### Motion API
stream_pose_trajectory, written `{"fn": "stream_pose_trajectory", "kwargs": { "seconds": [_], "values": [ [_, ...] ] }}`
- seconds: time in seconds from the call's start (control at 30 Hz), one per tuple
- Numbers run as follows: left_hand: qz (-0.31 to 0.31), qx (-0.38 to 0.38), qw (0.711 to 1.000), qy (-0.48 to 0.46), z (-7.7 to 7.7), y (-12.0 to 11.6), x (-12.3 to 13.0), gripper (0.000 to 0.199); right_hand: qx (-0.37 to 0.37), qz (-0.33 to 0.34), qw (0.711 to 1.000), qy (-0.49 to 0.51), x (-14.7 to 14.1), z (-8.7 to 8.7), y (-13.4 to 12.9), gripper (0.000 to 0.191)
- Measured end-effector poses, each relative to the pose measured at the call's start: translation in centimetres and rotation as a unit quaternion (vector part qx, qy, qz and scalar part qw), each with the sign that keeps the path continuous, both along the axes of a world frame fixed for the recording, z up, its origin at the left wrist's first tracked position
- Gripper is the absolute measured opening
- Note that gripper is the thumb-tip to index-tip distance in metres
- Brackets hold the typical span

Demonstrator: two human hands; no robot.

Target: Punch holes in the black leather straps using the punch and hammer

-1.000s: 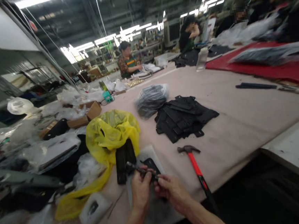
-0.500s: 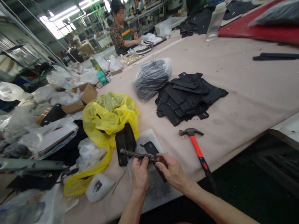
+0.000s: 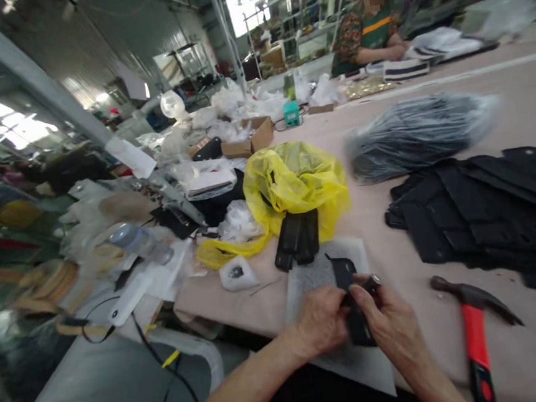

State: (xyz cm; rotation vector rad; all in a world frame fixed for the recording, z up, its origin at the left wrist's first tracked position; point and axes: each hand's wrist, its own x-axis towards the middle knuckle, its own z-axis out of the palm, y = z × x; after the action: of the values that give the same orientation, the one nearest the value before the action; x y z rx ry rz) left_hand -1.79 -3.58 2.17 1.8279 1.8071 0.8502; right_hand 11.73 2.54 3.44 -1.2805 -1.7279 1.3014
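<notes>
My right hand is closed around a dark metal rod-like tool, whose shiny round end sticks out past the thumb. My left hand is closed beside it, fingers curled in against the tool; what its fingertips grip is partly hidden. Below and between the hands lies a black flat piece with a rounded end, on a whitish translucent sheet. A claw hammer with a red and black handle lies to the right of my right hand. Several black strips lie just beyond the sheet.
A yellow plastic bag sits beyond the strips. A heap of black pieces and a plastic-wrapped bundle are at right. A small white wrapped lump lies left. A co-worker sits across the table. A grey post rises at left.
The view has swung left, so the table's things appear farther right. The metal tool has turned from pointing left to pointing right, and my hands have drawn closer together over the black piece.
</notes>
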Motion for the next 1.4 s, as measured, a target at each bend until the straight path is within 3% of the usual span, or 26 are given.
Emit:
{"fn": "stream_pose_trajectory", "kwargs": {
  "seconds": [0.1,0.2,0.27,0.33,0.43,0.53,0.67,0.8,0.9,1.0,1.1,1.17,1.4],
  "values": [
    [0.006,0.001,1.0,0.019,0.2,-1.8,-0.9,0.019,-0.008,0.014,1.0,-0.02,-1.4,0.8,-0.1,0.044],
    [0.076,0.045,0.996,0.012,0.6,-4.1,-3.9,0.021,-0.017,0.004,1.0,-0.014,-3.5,1.9,-0.2,0.045],
    [0.183,0.115,0.975,0.048,0.3,-5.8,-7.2,0.033,-0.015,-0.01,1.0,0.008,-5.0,2.7,-0.1,0.045],
    [0.32,0.179,0.924,0.108,-0.6,-7.4,-11.2,0.041,-0.008,-0.006,0.999,0.039,-6.6,3.4,0.1,0.043],
    [0.447,0.158,0.872,0.126,-2.6,-8.8,-16.4,0.075,0.004,0.028,0.997,0.073,-9.1,4.0,0.1,0.04],
    [0.451,0.12,0.879,0.096,-4.4,-8.7,-18.5,0.086,0.005,0.066,0.994,0.091,-12.1,4.1,-0.1,0.037],
    [0.448,0.121,0.883,0.073,-5.7,-7.2,-17.4,0.088,0.047,0.127,0.986,0.092,-16.8,5.1,-0.4,0.03],
    [0.44,0.151,0.883,0.066,-6.6,-6.4,-16.6,0.096,0.205,0.173,0.96,0.084,-20.7,9.0,-0.3,0.021],
    [0.443,0.158,0.881,0.057,-7.2,-6.4,-16.8,0.101,0.309,0.158,0.931,0.114,-22.5,11.1,-0.8,0.018],
    [0.439,0.157,0.883,0.055,-7.3,-6.5,-17.0,0.099,0.334,0.154,0.925,0.097,-23.9,8.9,-1.5,0.017],
    [0.438,0.162,0.882,0.06,-7.5,-6.4,-17.1,0.094,0.314,0.227,0.922,0.017,-25.1,4.4,-1.8,0.02],
    [0.439,0.165,0.881,0.061,-7.6,-6.4,-17.2,0.092,0.291,0.275,0.916,-0.017,-25.5,2.7,-1.7,0.022],
    [0.435,0.166,0.882,0.066,-7.7,-6.3,-17.2,0.093,0.333,0.225,0.915,0.042,-25.6,3.5,-1.4,0.021]
  ]
}}
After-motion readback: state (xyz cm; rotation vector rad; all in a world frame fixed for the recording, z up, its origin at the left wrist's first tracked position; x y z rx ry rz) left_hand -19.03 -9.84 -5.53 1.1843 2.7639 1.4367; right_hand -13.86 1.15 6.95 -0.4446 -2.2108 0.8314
